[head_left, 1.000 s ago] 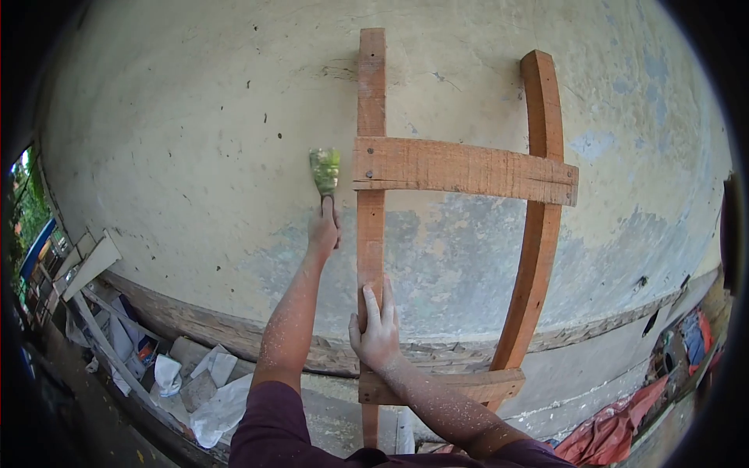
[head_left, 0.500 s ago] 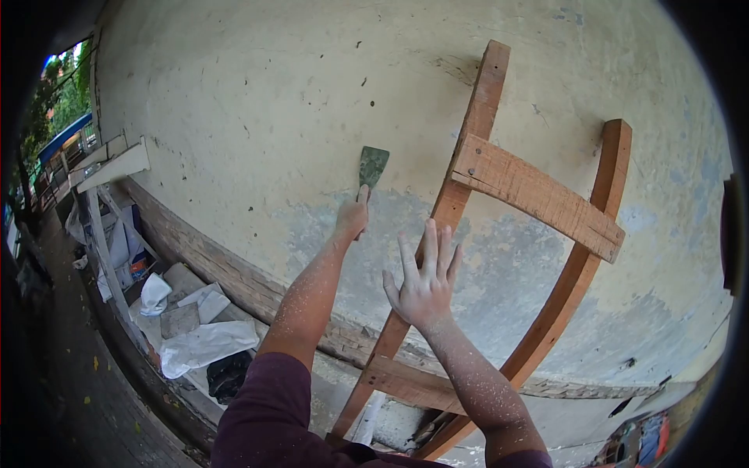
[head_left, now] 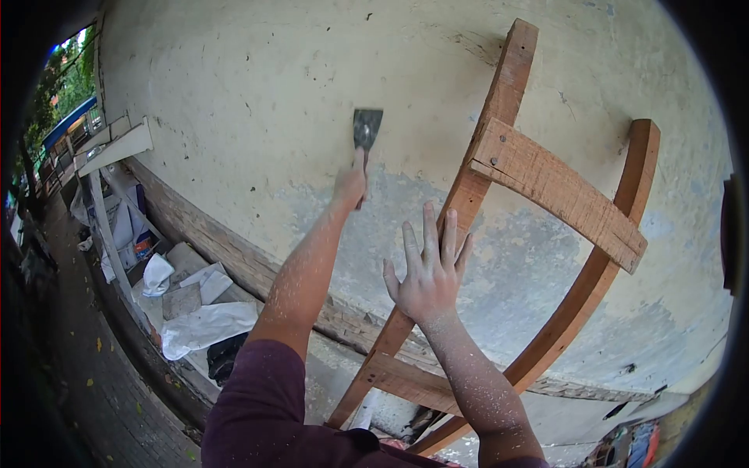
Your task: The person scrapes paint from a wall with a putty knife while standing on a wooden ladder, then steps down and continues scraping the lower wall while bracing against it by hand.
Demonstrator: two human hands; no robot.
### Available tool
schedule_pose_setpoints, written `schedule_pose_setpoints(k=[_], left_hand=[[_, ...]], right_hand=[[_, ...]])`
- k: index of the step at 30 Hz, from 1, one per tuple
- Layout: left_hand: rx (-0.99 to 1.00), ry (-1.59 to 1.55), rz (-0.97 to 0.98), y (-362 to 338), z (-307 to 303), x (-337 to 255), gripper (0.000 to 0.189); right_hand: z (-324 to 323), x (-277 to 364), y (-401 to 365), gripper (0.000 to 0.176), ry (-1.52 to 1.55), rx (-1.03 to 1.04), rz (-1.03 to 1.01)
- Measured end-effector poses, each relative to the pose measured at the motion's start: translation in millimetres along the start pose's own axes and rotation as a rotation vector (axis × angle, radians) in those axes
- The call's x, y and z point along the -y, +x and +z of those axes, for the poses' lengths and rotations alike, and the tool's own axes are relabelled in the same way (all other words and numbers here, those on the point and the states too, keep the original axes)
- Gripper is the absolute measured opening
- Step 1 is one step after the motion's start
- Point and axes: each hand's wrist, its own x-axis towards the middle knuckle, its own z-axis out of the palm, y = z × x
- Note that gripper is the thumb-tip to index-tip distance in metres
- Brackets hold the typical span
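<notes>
Moved: scraper (head_left: 367,129) sits higher in view than half a second ago; view shifted too.
Right hand (head_left: 427,292): near, fingers spread at wooden ladder's (head_left: 558,183) left rail, likely for balance; can't tell from here if it's touching.
Left hand (head_left: 351,186): farther, left of ladder, fingers closed round scraper handle, probably leaving blade free.
Scraper place: just beyond left hand, blade up, by wall (head_left: 218,117); contact unclear.

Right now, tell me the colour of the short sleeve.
The short sleeve is dark purple, seen best in the head view.
</notes>
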Motion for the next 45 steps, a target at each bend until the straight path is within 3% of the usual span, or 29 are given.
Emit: schedule_pose_setpoints(k=[2,5,9,12,15,18,21,26,31,34,38,43,44,45], left_hand=[[0.008,-0.015,-0.119,-24.5,-10.8,33.0,0.070],[0.020,0.058,-0.023,6.2,-19.1,-16.7,0.069],[0.024,0.023,0.048,68.9,-14.3,-150.6,0.066],[0.067,0.011,0.262,113.9,-9.0,-236.5,0.065],[0.015,-0.025,0.223,107.1,-2.5,-266.6,0.066],[0.149,0.005,0.160,96.8,5.5,-195.9,0.066],[0.112,-0.015,0.048,48.5,14.0,-164.5,0.066],[0.138,0.006,0.201,93.0,23.0,-266.4,0.060],[0.114,-0.008,0.229,158.5,28.1,-345.2,0.058],[0.045,-0.043,0.251,123.8,36.2,-303.8,0.065],[0.164,0.031,0.091,80.1,11.9,-198.9,0.068],[0.147,0.019,-0.147,7.5,-4.8,-97.8,0.051],[0.140,0.018,-0.152,6.4,-1.2,-95.1,0.051],[0.030,0.099,-0.030,-1.8,5.5,-102.6,0.045]], right_hand=[[2.1,5.4,1.4,0.050,0.033,-0.027,0.017],[2.4,2.2,1.4,0.049,0.019,-0.035,-0.001],[6.8,0.5,3.3,0.048,0.052,-0.069,0.014],[4.8,1.6,2.6,0.047,0.043,-0.051,0.007],[3.5,-1.0,4.5,0.046,0.029,-0.039,-0.001],[1.7,0.6,0.1,0.046,0.054,-0.040,0.010],[1.2,0.7,2.2,0.045,0.092,-0.057,0.012],[2.8,-1.4,0.4,0.045,0.076,-0.065,-0.012],[3.4,-2.5,-1.0,0.044,0.096,-0.050,-0.016],[3.5,-3.1,-2.3,0.044,0.101,-0.058,-0.017],[2.8,-4.2,-3.4,0.043,0.129,-0.086,-0.005],[0.4,-4.1,-3.4,0.043,0.174,-0.078,-0.004],[0.1,-3.0,-3.9,0.043,0.180,-0.073,-0.009],[0.6,-3.4,-4.0,0.042,0.180,-0.080,-0.009]])
